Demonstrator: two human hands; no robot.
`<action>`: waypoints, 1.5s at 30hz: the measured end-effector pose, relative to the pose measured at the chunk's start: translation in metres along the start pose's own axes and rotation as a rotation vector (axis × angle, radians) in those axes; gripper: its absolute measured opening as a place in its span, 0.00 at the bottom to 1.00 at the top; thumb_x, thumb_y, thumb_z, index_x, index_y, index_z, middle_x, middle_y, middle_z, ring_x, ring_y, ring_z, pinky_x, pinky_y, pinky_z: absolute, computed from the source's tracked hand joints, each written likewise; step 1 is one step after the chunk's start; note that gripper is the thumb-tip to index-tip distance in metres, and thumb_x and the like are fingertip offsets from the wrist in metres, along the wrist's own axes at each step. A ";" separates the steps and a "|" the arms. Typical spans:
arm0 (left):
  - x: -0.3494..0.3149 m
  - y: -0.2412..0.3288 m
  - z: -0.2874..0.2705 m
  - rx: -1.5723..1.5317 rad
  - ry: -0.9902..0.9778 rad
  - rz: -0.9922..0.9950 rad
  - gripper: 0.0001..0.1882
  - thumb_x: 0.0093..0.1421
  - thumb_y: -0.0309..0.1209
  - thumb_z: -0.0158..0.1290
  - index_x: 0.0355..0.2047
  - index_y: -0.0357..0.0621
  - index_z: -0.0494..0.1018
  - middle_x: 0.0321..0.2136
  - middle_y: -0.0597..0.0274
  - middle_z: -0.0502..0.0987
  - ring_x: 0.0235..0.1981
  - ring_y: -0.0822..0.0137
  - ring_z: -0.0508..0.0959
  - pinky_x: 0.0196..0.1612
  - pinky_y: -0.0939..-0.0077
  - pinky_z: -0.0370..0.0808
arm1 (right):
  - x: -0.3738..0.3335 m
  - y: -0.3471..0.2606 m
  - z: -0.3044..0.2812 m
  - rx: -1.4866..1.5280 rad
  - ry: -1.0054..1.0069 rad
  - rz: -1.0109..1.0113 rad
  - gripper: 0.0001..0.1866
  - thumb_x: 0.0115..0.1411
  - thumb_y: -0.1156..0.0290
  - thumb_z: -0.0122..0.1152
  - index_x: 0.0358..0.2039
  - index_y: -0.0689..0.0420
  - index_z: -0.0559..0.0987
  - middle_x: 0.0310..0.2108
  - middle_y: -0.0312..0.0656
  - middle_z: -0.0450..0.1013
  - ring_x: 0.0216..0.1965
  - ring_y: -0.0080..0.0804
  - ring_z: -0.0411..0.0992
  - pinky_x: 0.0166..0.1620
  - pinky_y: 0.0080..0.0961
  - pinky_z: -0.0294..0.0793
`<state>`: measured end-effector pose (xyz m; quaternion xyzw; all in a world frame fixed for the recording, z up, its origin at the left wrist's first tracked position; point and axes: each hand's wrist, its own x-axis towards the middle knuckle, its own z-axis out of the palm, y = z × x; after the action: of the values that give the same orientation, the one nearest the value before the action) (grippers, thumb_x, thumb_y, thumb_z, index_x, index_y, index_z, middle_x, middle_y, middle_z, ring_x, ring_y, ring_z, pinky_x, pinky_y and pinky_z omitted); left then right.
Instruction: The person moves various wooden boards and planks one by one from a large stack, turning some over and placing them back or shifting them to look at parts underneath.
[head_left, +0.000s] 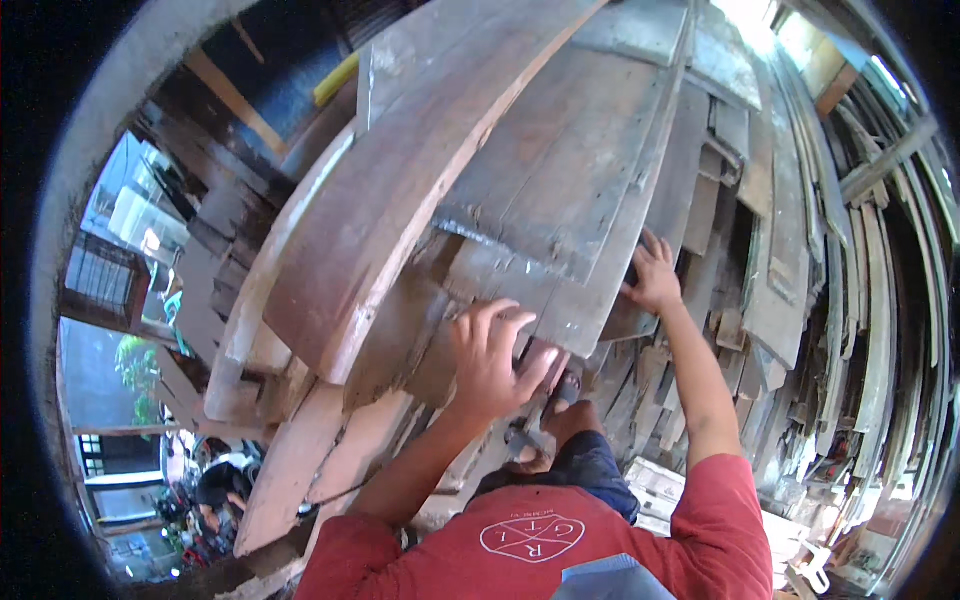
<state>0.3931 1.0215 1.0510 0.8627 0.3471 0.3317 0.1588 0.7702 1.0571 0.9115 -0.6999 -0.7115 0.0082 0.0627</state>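
Left hand: bare left hand, near the lower end of the board, fingers curled, thumb apart from them with a gap between; can't tell if it touches wood.
Right hand: bare right hand, fingers spread, at the board's right edge, higher up than the left; looks to be in contact, can't tell if clamped.
Board at hands: long, flat, grey-brown wooden board, in front of the person, lower end close to the feet, far end running up and away.
On top of it: wide, weathered grey-brown wooden panel, lying over the board, visible seams along its length.
Left of that: broad reddish-brown wooden slab with a pale thick edge, sloping down toward the person; looks bowed in this wide view.
Right side: dense stack of long, narrow grey planks, many on edge, running back along the wall side.
Person: red short-sleeved T-shirt with white print, dark blue shorts, sandalled feet among the wood.
By right elbow: pale, whitish flat boards, low down.
Upper left: bright yellow rounded strip, part hidden behind wood.
Far left: leafy green plant outside, beyond the opening.
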 end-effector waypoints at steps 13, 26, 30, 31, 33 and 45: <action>-0.002 -0.005 -0.003 -0.031 0.026 0.057 0.24 0.61 0.45 0.67 0.50 0.43 0.75 0.48 0.50 0.75 0.51 0.44 0.73 0.57 0.47 0.69 | -0.008 -0.009 -0.010 0.032 0.056 0.030 0.56 0.56 0.24 0.61 0.75 0.50 0.65 0.71 0.44 0.68 0.80 0.47 0.48 0.80 0.54 0.42; 0.014 0.014 -0.001 0.034 -0.060 0.016 0.19 0.58 0.40 0.69 0.44 0.45 0.79 0.46 0.54 0.77 0.51 0.47 0.75 0.54 0.52 0.71 | -0.007 -0.003 -0.006 0.096 0.088 0.005 0.57 0.56 0.25 0.64 0.76 0.51 0.65 0.73 0.42 0.67 0.80 0.47 0.48 0.80 0.52 0.45; 0.038 0.025 -0.013 -0.110 -0.015 0.020 0.18 0.57 0.35 0.71 0.43 0.43 0.80 0.44 0.52 0.78 0.49 0.47 0.78 0.54 0.53 0.73 | -0.008 0.005 -0.006 0.107 0.110 0.015 0.56 0.55 0.25 0.64 0.75 0.51 0.66 0.72 0.41 0.68 0.79 0.49 0.50 0.79 0.54 0.46; 0.044 0.027 -0.019 -0.104 0.038 0.072 0.17 0.56 0.34 0.71 0.43 0.43 0.80 0.44 0.53 0.79 0.49 0.48 0.78 0.54 0.54 0.73 | -0.005 0.003 -0.003 0.118 0.120 0.007 0.56 0.55 0.25 0.64 0.74 0.51 0.67 0.72 0.42 0.68 0.78 0.51 0.51 0.79 0.54 0.47; 0.060 0.037 -0.025 -0.139 0.106 0.139 0.14 0.56 0.30 0.70 0.40 0.43 0.81 0.44 0.53 0.79 0.48 0.49 0.78 0.54 0.54 0.73 | -0.008 0.006 0.000 0.108 0.113 0.001 0.56 0.55 0.25 0.63 0.74 0.51 0.67 0.72 0.41 0.68 0.78 0.51 0.52 0.79 0.54 0.47; 0.202 0.024 -0.007 -0.017 -0.115 0.102 0.37 0.54 0.40 0.71 0.63 0.47 0.73 0.69 0.44 0.63 0.74 0.37 0.57 0.74 0.41 0.56 | -0.006 0.011 -0.008 0.189 0.076 -0.073 0.44 0.66 0.37 0.59 0.72 0.57 0.69 0.73 0.45 0.66 0.77 0.50 0.54 0.77 0.52 0.51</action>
<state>0.5091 1.1468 1.1619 0.8956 0.2900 0.2921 0.1686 0.7817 1.0509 0.9183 -0.6642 -0.7297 0.0465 0.1557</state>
